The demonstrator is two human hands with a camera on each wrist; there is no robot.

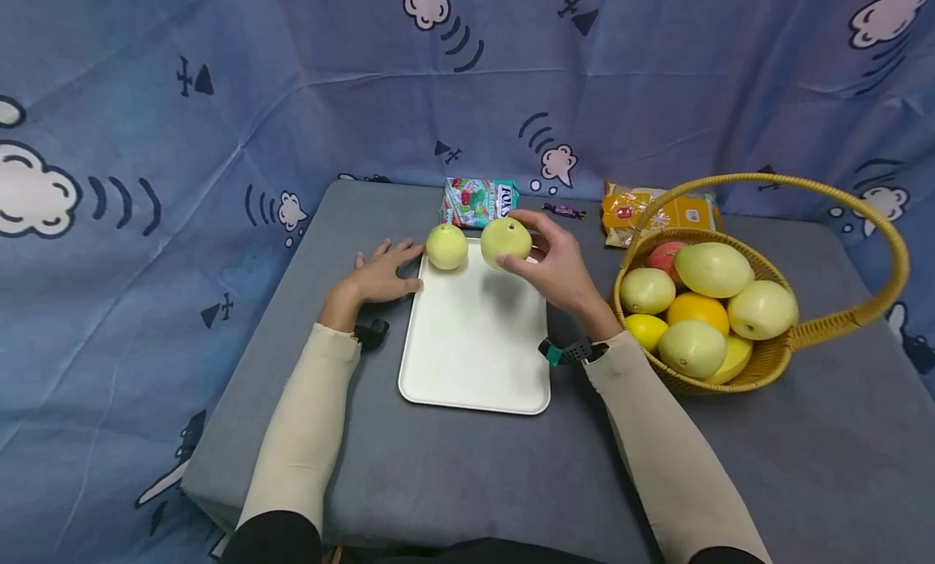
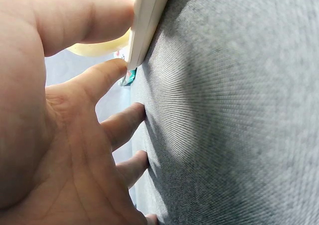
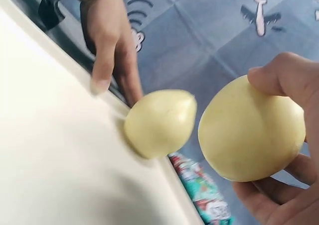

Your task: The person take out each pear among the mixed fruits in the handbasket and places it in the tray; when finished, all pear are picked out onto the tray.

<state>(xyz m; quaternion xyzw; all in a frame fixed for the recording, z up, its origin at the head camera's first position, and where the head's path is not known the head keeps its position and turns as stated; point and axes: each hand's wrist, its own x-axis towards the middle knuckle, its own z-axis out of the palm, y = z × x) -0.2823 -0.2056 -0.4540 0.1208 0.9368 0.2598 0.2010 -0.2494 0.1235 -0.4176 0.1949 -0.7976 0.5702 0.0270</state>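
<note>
My right hand (image 1: 558,264) grips a round yellow-green pear (image 1: 506,241) between thumb and fingers, above the far right part of a white tray (image 1: 475,345). In the right wrist view, the held pear (image 3: 251,130) hangs apart from a second pear (image 3: 160,123), which sits in the tray's far left corner. My left hand (image 1: 376,280) lies beside the tray's left edge with its fingers spread. Seen from the left wrist, its thumb and index fingertip touch the tray rim (image 2: 142,31), while other fingertips rest on the grey cloth (image 2: 224,115).
At the right stands a yellow woven basket (image 1: 777,361) of fruit with a tall arched handle (image 1: 894,256). Behind the tray lie a green-and-red snack packet (image 1: 478,203), a small purple wrapped candy (image 1: 564,211) and an orange packet (image 1: 621,215). A blue patterned curtain (image 1: 329,126) hangs behind the table.
</note>
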